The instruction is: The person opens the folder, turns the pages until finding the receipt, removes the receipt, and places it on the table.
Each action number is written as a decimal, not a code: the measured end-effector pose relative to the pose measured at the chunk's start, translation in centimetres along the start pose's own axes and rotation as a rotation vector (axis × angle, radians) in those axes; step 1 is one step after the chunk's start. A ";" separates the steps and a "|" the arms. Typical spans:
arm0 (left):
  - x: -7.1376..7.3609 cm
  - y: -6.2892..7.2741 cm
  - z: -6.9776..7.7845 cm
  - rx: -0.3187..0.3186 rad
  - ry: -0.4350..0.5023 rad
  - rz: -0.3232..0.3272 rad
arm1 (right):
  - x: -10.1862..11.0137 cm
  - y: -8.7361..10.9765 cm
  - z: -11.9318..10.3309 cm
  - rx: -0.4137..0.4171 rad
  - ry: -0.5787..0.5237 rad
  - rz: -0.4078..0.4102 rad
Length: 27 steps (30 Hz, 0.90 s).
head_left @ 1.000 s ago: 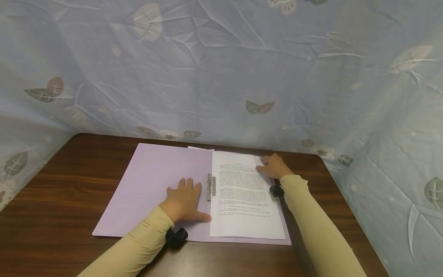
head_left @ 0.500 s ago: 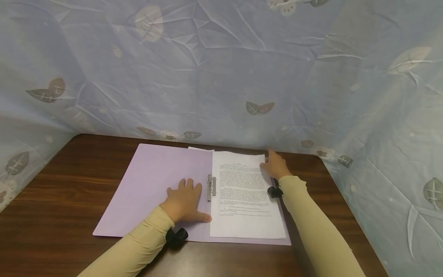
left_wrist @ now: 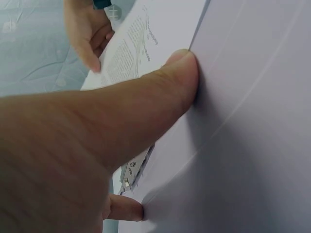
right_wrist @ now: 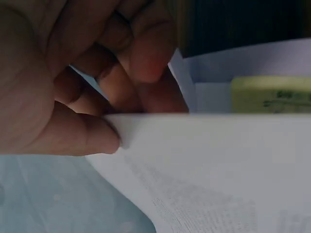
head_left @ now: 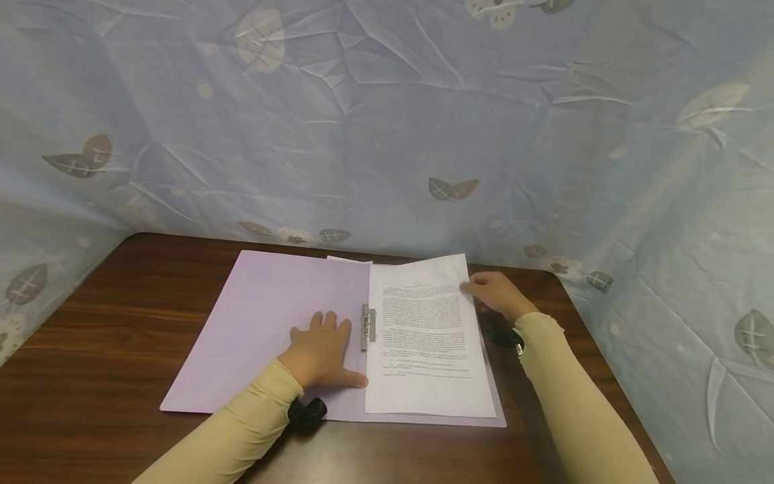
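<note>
A lilac folder (head_left: 272, 289) lies spread open in the head view, with printed sheets (head_left: 423, 390) on its right side. Beside the sheets' left edge, a metal clip (head_left: 365, 329) sits along the fold. My left hand (head_left: 320, 349) rests with spread fingers on the left cover, its thumb tip close to the paper's edge. My right hand (head_left: 498, 294) pinches the sheets' upper right edge between thumb and fingers, and that corner is raised. In the right wrist view, the thumb (right_wrist: 92, 136) lies on the printed side while the fingers go behind the paper.
Behind the lifted paper, the right wrist view shows a yellow piece with dark print (right_wrist: 272, 94) against the folder. A dark wooden table (head_left: 121, 323) lies underneath. Patterned fabric (head_left: 375, 134) hangs along its back and sides.
My right hand has gone from the far right corner to a pinch on the sheets' right edge, lifting the corner upward. The left hand has stayed in place.
</note>
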<state>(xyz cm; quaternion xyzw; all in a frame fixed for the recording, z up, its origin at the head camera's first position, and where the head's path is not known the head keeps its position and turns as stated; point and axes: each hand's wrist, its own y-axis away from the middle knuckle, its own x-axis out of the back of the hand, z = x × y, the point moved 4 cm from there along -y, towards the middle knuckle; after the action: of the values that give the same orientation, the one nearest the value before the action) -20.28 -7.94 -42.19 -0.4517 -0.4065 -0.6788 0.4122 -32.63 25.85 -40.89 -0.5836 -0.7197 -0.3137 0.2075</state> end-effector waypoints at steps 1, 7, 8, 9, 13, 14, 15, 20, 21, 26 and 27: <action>0.0 0.0 0.0 0.000 -0.001 0.002 | 0.0 0.3 0.2 0.003 -0.003 -0.006; 0.1 0.1 0.0 0.001 -0.002 0.010 | -1.1 2.3 1.7 0.027 -0.032 -0.030; 0.2 0.1 -0.1 0.001 -0.003 0.009 | -1.3 2.7 1.9 0.030 -0.042 -0.033; 0.2 0.1 -0.1 0.001 -0.005 0.008 | -1.6 3.0 2.1 0.033 -0.054 -0.036; 0.2 0.0 -0.1 0.005 -0.006 0.001 | -2.2 4.1 2.7 0.034 -0.107 -0.028; 0.1 0.0 -0.1 0.006 -0.006 -0.002 | -2.2 4.3 2.9 0.030 -0.112 -0.024; 0.1 0.0 -0.1 0.008 -0.006 -0.005 | -2.2 4.5 3.0 0.030 -0.117 -0.022; 0.2 0.0 -0.1 0.008 -0.002 -0.007 | -2.0 5.0 3.6 0.029 -0.141 0.006; 0.2 0.1 0.0 0.007 -0.001 -0.006 | -2.0 5.0 3.7 0.027 -0.152 0.012; 0.4 0.1 0.1 -0.001 0.005 -0.002 | -2.1 5.2 4.0 0.016 -0.211 0.025; 0.4 0.1 0.1 -0.002 0.004 -0.001 | -2.1 5.2 4.0 0.017 -0.219 0.022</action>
<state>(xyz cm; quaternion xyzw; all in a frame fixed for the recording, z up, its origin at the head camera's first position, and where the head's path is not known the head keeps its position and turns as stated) -20.26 -7.95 -41.73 -0.4503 -0.4053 -0.6805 0.4122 -26.82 27.74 -44.08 -0.6203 -0.7343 -0.2397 0.1362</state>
